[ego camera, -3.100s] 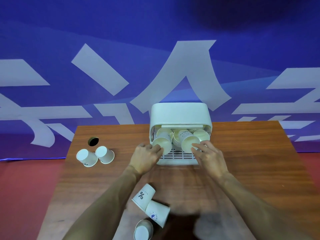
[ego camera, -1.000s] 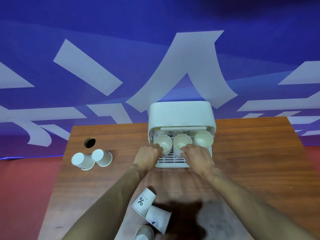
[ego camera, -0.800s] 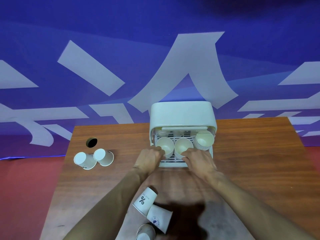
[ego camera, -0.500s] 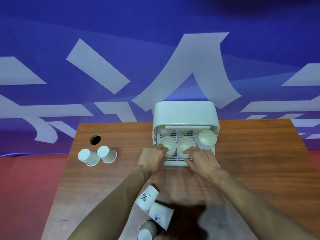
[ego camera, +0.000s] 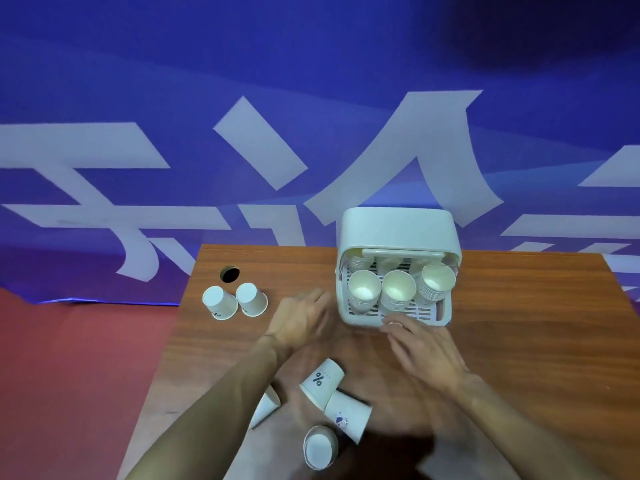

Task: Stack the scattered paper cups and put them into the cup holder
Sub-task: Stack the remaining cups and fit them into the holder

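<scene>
The white cup holder point(ego camera: 398, 230) stands at the table's far edge with three stacks of paper cups in its front row: left stack point(ego camera: 363, 294), middle stack point(ego camera: 397, 292), right stack point(ego camera: 436, 284). My left hand point(ego camera: 301, 322) hovers open just left of the holder, holding nothing. My right hand point(ego camera: 420, 348) is open in front of the holder, fingertips near its front rim. Loose cups lie near me: one with a % mark point(ego camera: 320, 379), one beside it point(ego camera: 348, 415), one under my left forearm point(ego camera: 265, 408), and a short stack point(ego camera: 320, 452).
Two more cups point(ego camera: 220, 303) point(ego camera: 252, 299) lie on their sides at the table's left, beside a round cable hole point(ego camera: 230, 274). The wooden table point(ego camera: 519, 341) ends at a blue banner wall behind and red floor to the left.
Both hands have let go of the left and middle stacks and drawn back from the holder, the left hand moving leftward. The stacks now stand in the holder untouched.
</scene>
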{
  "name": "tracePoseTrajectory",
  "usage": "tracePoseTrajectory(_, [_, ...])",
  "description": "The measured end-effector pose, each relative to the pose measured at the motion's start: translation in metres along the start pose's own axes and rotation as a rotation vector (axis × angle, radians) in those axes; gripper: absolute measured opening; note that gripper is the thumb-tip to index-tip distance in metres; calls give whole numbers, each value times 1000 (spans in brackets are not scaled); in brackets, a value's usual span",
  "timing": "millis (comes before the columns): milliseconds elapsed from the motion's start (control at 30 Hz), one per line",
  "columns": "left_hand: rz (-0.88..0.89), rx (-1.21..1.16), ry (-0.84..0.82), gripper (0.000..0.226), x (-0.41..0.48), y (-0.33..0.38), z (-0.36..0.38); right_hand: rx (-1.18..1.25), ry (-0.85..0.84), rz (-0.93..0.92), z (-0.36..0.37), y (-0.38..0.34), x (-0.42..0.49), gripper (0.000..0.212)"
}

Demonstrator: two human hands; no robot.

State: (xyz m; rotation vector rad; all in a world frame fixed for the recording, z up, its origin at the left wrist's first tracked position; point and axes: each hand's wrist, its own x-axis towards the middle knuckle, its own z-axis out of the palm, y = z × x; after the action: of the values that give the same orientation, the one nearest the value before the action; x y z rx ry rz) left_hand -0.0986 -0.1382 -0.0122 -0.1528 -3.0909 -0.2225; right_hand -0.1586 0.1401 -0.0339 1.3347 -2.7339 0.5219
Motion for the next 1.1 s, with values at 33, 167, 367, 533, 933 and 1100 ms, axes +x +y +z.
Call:
tracePoseTrajectory(33, [-14, 27, -31, 34, -6, -3, 0, 1, -26, 5, 3, -6, -4, 26])
tracePoseTrajectory(167, [-23, 30, -40, 34, -28, -7, 0, -31, -147, 74, 8, -27, -6, 40])
tracePoseTrajectory(367, [-104, 94, -55, 38, -61, 2, 4, -63, -178, 174, 19, -60, -5, 42])
tracePoseTrajectory(533, [-212, 101, -121, 24, -94, 10, 17, 30, -174, 258, 42, -70, -21, 42])
tracePoseTrajectory(933, [-662, -41, -350, 18, -131, 48, 43, 84, -368, 450, 52, -76, -55, 33])
tracePoseTrajectory(1100, [-938, -332, -351, 16, -117, 53, 45, 30, -441, 512, 43, -75, -57, 26])
